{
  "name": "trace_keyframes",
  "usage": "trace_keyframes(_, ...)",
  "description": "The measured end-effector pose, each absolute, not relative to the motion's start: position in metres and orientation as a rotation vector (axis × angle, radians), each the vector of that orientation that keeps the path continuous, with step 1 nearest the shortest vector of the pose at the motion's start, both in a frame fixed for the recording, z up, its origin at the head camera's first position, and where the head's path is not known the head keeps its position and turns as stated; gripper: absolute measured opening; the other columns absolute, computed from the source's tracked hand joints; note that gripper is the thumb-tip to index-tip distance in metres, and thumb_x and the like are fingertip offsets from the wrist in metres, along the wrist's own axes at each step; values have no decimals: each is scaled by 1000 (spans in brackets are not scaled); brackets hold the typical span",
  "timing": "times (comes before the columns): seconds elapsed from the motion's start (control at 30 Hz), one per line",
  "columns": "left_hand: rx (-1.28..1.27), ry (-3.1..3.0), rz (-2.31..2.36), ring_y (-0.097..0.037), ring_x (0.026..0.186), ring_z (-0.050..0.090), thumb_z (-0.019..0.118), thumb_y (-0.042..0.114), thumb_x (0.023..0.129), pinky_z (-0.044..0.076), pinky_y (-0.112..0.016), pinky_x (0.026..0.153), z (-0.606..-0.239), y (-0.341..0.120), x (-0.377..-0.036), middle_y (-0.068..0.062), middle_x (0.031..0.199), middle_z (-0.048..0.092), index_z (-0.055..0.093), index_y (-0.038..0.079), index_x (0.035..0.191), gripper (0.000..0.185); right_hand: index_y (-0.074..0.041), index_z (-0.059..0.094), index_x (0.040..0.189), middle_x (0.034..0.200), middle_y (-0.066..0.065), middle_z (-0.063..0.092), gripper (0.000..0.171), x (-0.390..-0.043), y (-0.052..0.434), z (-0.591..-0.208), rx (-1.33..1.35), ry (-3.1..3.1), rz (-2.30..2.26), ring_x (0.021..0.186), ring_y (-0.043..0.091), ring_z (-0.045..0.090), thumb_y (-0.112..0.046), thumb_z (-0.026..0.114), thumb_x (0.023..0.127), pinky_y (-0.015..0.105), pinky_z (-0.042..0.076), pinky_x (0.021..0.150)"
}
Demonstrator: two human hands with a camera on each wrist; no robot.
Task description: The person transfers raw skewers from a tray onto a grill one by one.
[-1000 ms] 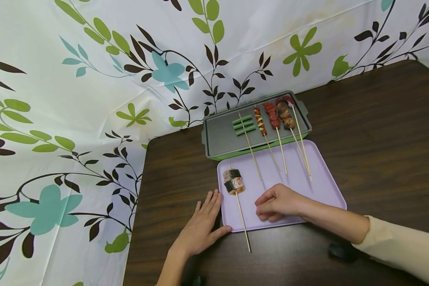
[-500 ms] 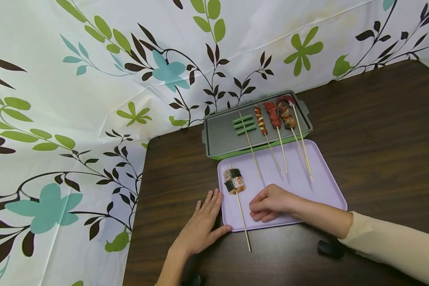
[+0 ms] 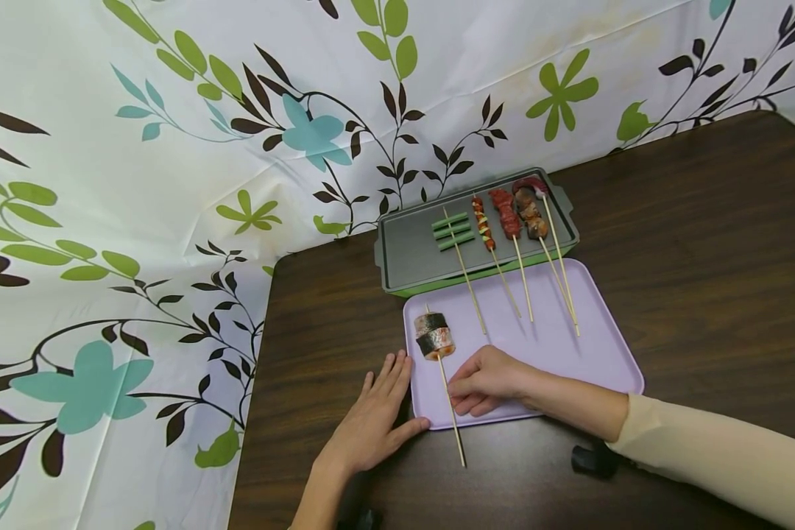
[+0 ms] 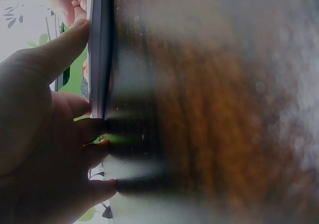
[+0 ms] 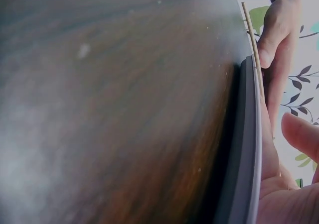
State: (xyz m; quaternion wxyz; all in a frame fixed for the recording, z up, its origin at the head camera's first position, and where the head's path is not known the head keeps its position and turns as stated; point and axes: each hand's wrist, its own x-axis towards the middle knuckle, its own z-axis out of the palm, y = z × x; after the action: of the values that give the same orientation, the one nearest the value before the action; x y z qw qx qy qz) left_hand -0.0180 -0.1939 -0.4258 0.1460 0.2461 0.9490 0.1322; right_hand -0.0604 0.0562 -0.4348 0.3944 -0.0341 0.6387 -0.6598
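Observation:
A skewer of rolled fish lies on the left part of the lilac tray, its bare stick jutting past the front edge. My right hand is low over the tray, fingertips at the stick; whether they touch it is unclear. In the right wrist view its thumb stands apart from the fingers, with nothing gripped between them. My left hand lies flat at the tray's left front corner, fingers spread and straight. Up close, its thumb and fingertips rest against the tray's side.
Behind the tray stands a grey-topped green grill. On it lie a green vegetable skewer, a thin red-and-yellow skewer and several meat skewers, their sticks reaching over the tray. A patterned cloth hangs behind the wooden table.
My right hand has moved left across the tray, up to the fish skewer's stick. The left hand, tray and skewers have stayed put.

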Motion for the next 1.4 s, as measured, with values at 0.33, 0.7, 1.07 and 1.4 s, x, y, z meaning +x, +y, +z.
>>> trace_keyframes(0.33, 717, 2735, 373, -24, 150, 2, 48, 62, 95, 14, -59, 114, -426, -194, -18, -6, 164, 4, 8, 13, 159, 90, 9, 68, 101, 78, 21, 72, 19, -60, 49, -433, -58, 1624, -1667, 68, 23, 72, -5, 69, 89, 34, 58, 60)
trace_keyframes(0.7, 714, 2735, 388, -24, 150, 2, 49, 61, 95, 12, -59, 115, -425, -194, -18, -6, 164, 4, 9, 12, 159, 90, 9, 70, 104, 75, 17, 72, 24, -60, 51, -436, -68, 1621, -1671, 65, 19, 71, -2, 74, 83, 33, 58, 60)
trace_keyframes(1.07, 700, 2736, 382, -23, 150, 2, 48, 62, 95, 13, -57, 115, -426, -194, -18, -5, 164, 4, 9, 13, 159, 89, 8, 70, 102, 76, 16, 72, 24, -58, 52, -436, -62, 1623, -1681, 66, 20, 71, 1, 76, 80, 33, 58, 60)
trace_keyframes(1.4, 683, 2730, 372, -21, 150, 0, 47, 63, 95, 11, -56, 116, -426, -193, -18, -4, 164, 3, 8, 14, 159, 90, 8, 69, 98, 74, 15, 72, 23, -58, 55, -436, -24, 1617, -1698, 62, 17, 69, 3, 77, 77, 32, 58, 58)
